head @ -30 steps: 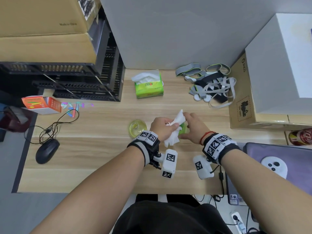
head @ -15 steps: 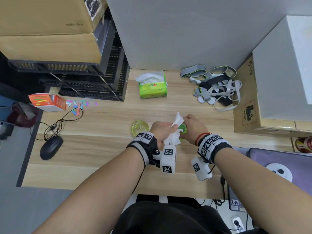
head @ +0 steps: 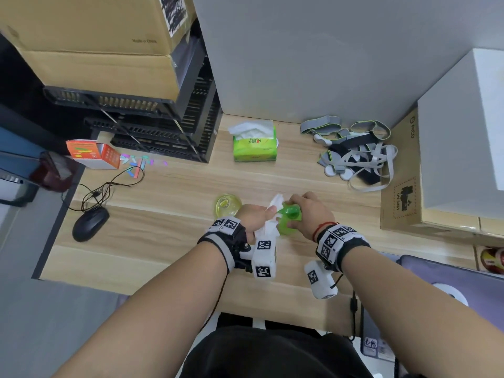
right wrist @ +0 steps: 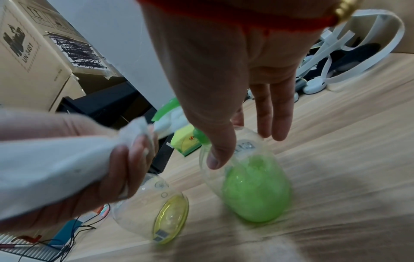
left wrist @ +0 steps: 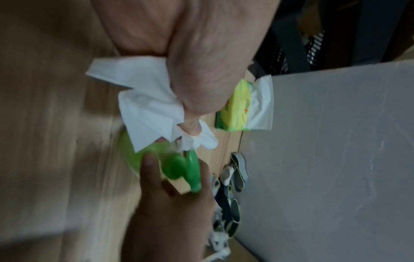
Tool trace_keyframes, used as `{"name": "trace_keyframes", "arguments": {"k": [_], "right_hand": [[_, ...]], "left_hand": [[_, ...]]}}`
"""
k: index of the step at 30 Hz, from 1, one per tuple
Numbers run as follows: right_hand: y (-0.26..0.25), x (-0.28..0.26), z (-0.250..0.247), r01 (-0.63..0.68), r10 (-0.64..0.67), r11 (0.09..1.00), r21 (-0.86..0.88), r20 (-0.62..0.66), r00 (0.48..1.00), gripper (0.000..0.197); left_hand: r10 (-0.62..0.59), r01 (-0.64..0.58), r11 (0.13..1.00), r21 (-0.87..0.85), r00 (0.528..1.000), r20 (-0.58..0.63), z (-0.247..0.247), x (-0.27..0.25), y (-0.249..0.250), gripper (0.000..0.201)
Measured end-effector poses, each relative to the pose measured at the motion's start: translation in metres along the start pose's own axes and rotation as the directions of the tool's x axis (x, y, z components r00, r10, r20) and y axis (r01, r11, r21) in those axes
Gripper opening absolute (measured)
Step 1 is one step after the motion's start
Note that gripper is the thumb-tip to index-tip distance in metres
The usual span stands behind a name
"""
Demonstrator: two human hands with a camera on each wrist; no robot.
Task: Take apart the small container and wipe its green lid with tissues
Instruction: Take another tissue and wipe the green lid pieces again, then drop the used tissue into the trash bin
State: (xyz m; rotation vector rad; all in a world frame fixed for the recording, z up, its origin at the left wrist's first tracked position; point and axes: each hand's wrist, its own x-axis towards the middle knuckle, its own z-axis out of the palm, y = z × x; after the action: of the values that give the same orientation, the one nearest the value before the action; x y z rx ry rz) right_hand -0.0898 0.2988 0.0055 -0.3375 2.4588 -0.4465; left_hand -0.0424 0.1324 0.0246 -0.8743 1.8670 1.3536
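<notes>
My right hand [head: 297, 207] grips the green lid [head: 290, 215] just above the wooden table, thumb on one side and fingers on the other. In the right wrist view the lid [right wrist: 255, 187] has a clear dome over a green part, and my right hand [right wrist: 241, 148] holds it from above. My left hand [head: 268, 214] pinches a crumpled white tissue [head: 268, 227] against the lid's left edge. In the left wrist view the tissue [left wrist: 152, 106] hangs from my left hand [left wrist: 190, 127] onto the lid [left wrist: 179, 166]. The clear, yellow-tinted container body [head: 227, 204] lies on the table to the left.
A green tissue box [head: 255, 144] stands at the back of the table [head: 163, 236]. Grey straps [head: 357, 154] lie at the back right beside cardboard boxes [head: 401, 186]. A black mouse [head: 90, 223] with its cable lies at the left, and black crates [head: 163, 132] stand behind it.
The tissue has slid off the lid toward its left edge, so more of the green shows. Both hands stay together over the same spot.
</notes>
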Motion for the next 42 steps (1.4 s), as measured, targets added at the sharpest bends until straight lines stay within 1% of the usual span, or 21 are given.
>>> {"name": "trace_keyframes", "arguments": {"k": [1, 3, 6, 7, 9, 10, 13, 15, 18, 20, 22, 24, 25, 27, 29, 32, 34, 36, 37, 40, 42], "right_hand": [[0.001, 0.0, 0.0, 0.004, -0.004, 1.0, 0.0, 0.002, 1.0, 0.052], [0.002, 0.0, -0.002, 0.008, -0.008, 1.0, -0.013, 0.01, 1.0, 0.053], [-0.003, 0.004, -0.014, -0.001, 0.007, 0.997, -0.078, 0.084, 0.996, 0.06], [-0.006, 0.007, -0.021, -0.009, 0.022, 0.994, -0.111, 0.11, 0.994, 0.064], [-0.019, 0.01, -0.037, -0.015, 0.038, 0.985, -0.171, 0.136, 0.99, 0.075], [-0.028, 0.011, -0.045, -0.008, 0.036, 0.978, -0.208, 0.13, 0.991, 0.08], [-0.061, 0.01, -0.065, 0.084, -0.033, 0.927, -0.365, 0.145, 0.989, 0.09], [-0.088, 0.011, -0.064, 0.133, -0.066, 0.905, -0.404, 0.176, 0.982, 0.096], [-0.123, 0.018, -0.038, 0.185, -0.133, 0.943, -0.278, 0.193, 0.972, 0.099], [-0.144, 0.019, -0.011, 0.183, -0.144, 0.964, -0.195, 0.2, 0.969, 0.101], [-0.156, 0.022, 0.013, 0.155, -0.124, 0.975, -0.157, 0.19, 0.974, 0.1], [-0.164, 0.025, 0.035, 0.114, -0.086, 0.979, -0.171, 0.161, 0.983, 0.096], [-0.168, 0.025, 0.045, 0.092, -0.068, 0.98, -0.177, 0.14, 0.988, 0.092], [-0.186, 0.027, 0.07, 0.065, -0.049, 0.98, -0.191, 0.088, 0.995, 0.081], [-0.198, 0.025, 0.083, 0.033, -0.026, 0.975, -0.218, 0.034, 0.999, 0.073], [-0.238, 0.017, 0.111, 0.043, -0.034, 0.967, -0.252, 0.041, 0.999, 0.07], [-0.274, 0.008, 0.132, 0.115, -0.099, 0.961, -0.252, 0.076, 0.992, 0.069], [-0.319, -0.006, 0.16, 0.225, -0.205, 0.95, -0.215, 0.11, 0.973, 0.07], [-0.343, -0.015, 0.176, 0.289, -0.266, 0.938, -0.192, 0.137, 0.954, 0.07], [-0.404, -0.046, 0.222, 0.455, -0.41, 0.878, -0.152, 0.254, 0.876, 0.071], [-0.428, -0.065, 0.254, 0.532, -0.461, 0.836, -0.134, 0.354, 0.814, 0.07]], "left_hand": [[0.009, -0.008, 0.999, 0.04, 1.0, -0.011, -0.004, -0.002, -0.005, 0.051], [0.049, -0.042, 0.988, 0.146, 0.998, -0.042, -0.013, -0.008, -0.014, 0.046], [0.105, -0.086, 0.981, 0.176, 0.99, -0.1, -0.027, -0.018, -0.026, 0.033], [0.101, -0.081, 0.983, 0.164, 0.988, -0.115, -0.03, -0.023, -0.03, 0.026], [0.086, -0.074, 0.993, 0.095, 0.988, -0.128, -0.036, -0.03, -0.041, 0.012], [0.066, -0.061, 0.997, 0.043, 0.988, -0.139, -0.039, -0.034, -0.047, 0.012], [0.016, -0.035, 0.991, -0.129, 0.989, -0.148, -0.048, -0.044, -0.068, 0.025], [0.007, -0.044, 0.969, -0.244, 0.989, -0.151, -0.055, -0.05, -0.08, 0.033], [-0.032, -0.032, 0.919, -0.392, 0.987, -0.155, -0.07, -0.061, -0.096, 0.034], [-0.038, -0.049, 0.871, -0.49, 0.985, -0.167, -0.086, -0.066, -0.109, 0.03], [-0.028, -0.084, 0.858, -0.507, 0.977, -0.21, -0.102, -0.072, -0.125, 0.026], [-0.017, -0.117, 0.867, -0.484, 0.964, -0.264, -0.122, -0.078, -0.147, 0.03], [-0.032, -0.112, 0.872, -0.477, 0.958, -0.284, -0.133, -0.081, -0.16, 0.031], [-0.093, -0.071, 0.882, -0.465, 0.943, -0.32, -0.164, -0.087, -0.197, 0.029], [-0.168, 0.009, 0.897, -0.442, 0.932, -0.321, -0.187, -0.094, -0.226, 0.027], [-0.307, 0.124, 0.874, -0.469, 0.891, -0.336, -0.223, -0.099, -0.291, 0.028], [-0.378, 0.17, 0.851, -0.497, 0.856, -0.353, -0.242, -0.105, -0.333, 0.031], [-0.389, 0.189, 0.848, -0.495, 0.856, -0.341, -0.26, -0.112, -0.37, 0.03], [-0.388, 0.168, 0.834, -0.525, 0.856, -0.342, -0.267, -0.114, -0.389, 0.031], [-0.397, 0.145, 0.788, -0.599, 0.863, -0.314, -0.283, -0.119, -0.436, 0.043], [-0.44, 0.173, 0.782, -0.599, 0.834, -0.333, -0.285, -0.122, -0.466, 0.041]]}}
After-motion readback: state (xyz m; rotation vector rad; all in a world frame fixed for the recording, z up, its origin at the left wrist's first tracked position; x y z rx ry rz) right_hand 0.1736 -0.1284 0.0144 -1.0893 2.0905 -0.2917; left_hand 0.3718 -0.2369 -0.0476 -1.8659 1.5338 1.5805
